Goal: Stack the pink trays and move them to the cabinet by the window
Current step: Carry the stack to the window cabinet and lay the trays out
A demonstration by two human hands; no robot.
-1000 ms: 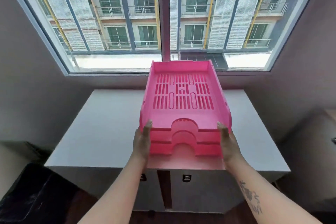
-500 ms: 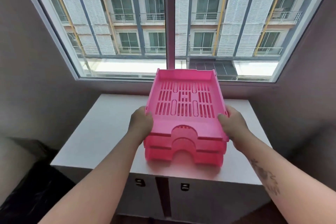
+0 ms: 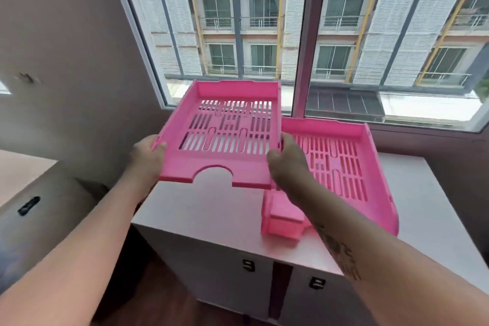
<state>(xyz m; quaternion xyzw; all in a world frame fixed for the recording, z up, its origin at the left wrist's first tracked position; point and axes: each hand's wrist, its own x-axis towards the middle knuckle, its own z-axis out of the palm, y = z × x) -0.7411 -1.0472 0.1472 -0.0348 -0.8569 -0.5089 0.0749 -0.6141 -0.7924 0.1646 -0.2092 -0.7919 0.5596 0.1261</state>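
Both hands grip one pink tray (image 3: 225,137) by its side walls, left hand (image 3: 146,157) and right hand (image 3: 287,164) closed on opposite edges, probably to keep it level in the air. Just right of the right hand, the remaining trays (image 3: 341,167) sit stacked on the white cabinet (image 3: 217,217) under the window (image 3: 304,34). All are empty.

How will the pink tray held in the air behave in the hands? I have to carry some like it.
The lifted tray probably stays stiff: pinched at its side walls by the left hand and right hand, it shows no sag. It looks light, with its slotted thin plastic. The smooth walls may be slippery.
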